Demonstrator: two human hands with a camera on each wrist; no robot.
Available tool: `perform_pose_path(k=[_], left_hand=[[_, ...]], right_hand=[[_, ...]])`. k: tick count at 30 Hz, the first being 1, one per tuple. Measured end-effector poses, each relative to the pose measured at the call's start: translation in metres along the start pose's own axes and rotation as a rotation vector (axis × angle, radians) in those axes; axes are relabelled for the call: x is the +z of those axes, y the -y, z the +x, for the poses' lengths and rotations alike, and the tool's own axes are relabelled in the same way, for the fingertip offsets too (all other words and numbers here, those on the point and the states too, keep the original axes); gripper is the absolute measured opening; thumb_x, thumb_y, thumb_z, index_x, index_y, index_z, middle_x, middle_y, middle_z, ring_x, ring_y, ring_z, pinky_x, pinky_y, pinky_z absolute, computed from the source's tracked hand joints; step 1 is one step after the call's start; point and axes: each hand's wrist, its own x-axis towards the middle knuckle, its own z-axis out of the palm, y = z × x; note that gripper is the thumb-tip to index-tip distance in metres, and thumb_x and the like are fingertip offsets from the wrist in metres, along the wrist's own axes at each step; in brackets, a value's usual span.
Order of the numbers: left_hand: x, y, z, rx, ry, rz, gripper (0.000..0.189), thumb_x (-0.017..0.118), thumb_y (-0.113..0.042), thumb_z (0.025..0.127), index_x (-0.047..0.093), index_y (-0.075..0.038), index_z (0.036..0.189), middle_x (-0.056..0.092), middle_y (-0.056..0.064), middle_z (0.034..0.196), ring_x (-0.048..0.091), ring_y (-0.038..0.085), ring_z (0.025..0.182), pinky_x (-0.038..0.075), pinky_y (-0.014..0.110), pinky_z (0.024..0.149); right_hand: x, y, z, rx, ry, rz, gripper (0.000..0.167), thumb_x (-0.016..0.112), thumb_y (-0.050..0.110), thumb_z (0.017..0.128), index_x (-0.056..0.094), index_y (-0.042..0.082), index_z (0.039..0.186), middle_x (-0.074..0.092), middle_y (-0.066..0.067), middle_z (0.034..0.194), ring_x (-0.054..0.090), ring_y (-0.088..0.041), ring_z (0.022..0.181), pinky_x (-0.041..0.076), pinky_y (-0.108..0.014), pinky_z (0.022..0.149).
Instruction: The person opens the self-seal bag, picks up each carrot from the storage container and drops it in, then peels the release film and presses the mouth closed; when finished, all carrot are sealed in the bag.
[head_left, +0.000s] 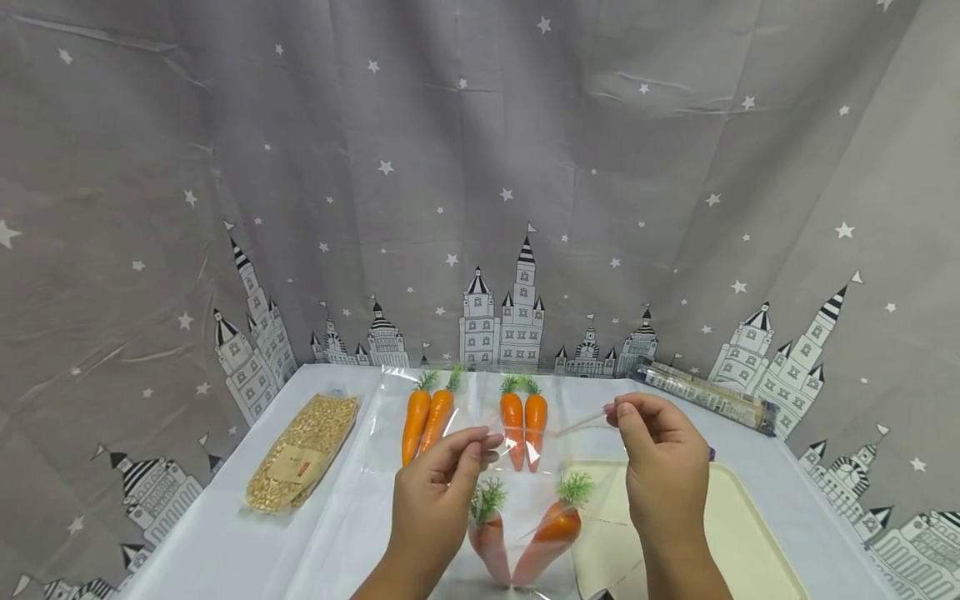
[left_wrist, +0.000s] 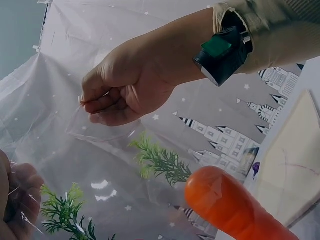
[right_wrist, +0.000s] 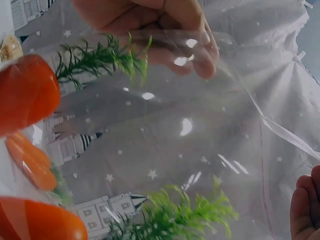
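Note:
A clear plastic bag (right_wrist: 185,107) with two orange carrots (head_left: 552,533) inside hangs in front of me, their green leafy tops upward. My left hand (head_left: 438,492) holds the bag's upper left edge between thumb and fingers; in the right wrist view the left hand's fingers (right_wrist: 202,62) show through the film. My right hand (head_left: 667,475) pinches the end of a narrow, twisted clear plastic strip (right_wrist: 290,136) that runs off the bag's top. In the left wrist view the right hand (left_wrist: 125,85) is above the leafy tops, thumb against curled fingers.
Behind the held bag lie two more clear bags with carrots (head_left: 427,421) and carrots (head_left: 523,425). A bag of grain (head_left: 303,454) lies at left. A cream tray (head_left: 738,517) is at right, with a long dark-ended clear package (head_left: 705,393) beyond. A castle-print curtain (head_left: 480,167) stands behind.

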Motion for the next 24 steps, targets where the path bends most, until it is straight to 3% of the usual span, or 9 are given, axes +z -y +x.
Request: perform_pose_path(k=[7, 17, 24], left_hand=[[-0.003, 0.001, 0.0, 0.006, -0.009, 0.01, 0.018, 0.065, -0.008, 0.104, 0.076, -0.015, 0.115, 0.08, -0.008, 0.107, 0.078, 0.013, 0.095, 0.063, 0.029, 0.086], [-0.006, 0.005, 0.002, 0.005, -0.035, 0.009, 0.017, 0.065, -0.007, 0.104, 0.076, -0.014, 0.114, 0.081, -0.005, 0.107, 0.079, 0.015, 0.093, 0.064, 0.029, 0.084], [-0.007, 0.004, 0.002, -0.004, -0.032, 0.006, 0.017, 0.065, -0.008, 0.104, 0.076, -0.014, 0.115, 0.08, -0.005, 0.107, 0.079, 0.017, 0.095, 0.064, 0.029, 0.084]], right_hand=[[-0.011, -0.004, 0.008, 0.005, -0.031, 0.012, 0.01, 0.067, 0.001, 0.1, 0.072, -0.007, 0.098, 0.074, -0.006, 0.086, 0.073, -0.016, 0.084, 0.061, -0.021, 0.084], [-0.023, -0.007, 0.018, 0.032, -0.076, 0.142, 0.012, 0.063, -0.005, 0.1, 0.067, -0.017, 0.1, 0.072, -0.009, 0.086, 0.075, -0.016, 0.083, 0.063, -0.025, 0.081], [-0.031, -0.01, 0.024, 0.079, -0.113, 0.236, 0.01, 0.062, -0.007, 0.1, 0.07, -0.013, 0.097, 0.071, -0.01, 0.088, 0.075, -0.016, 0.082, 0.063, -0.025, 0.08]])
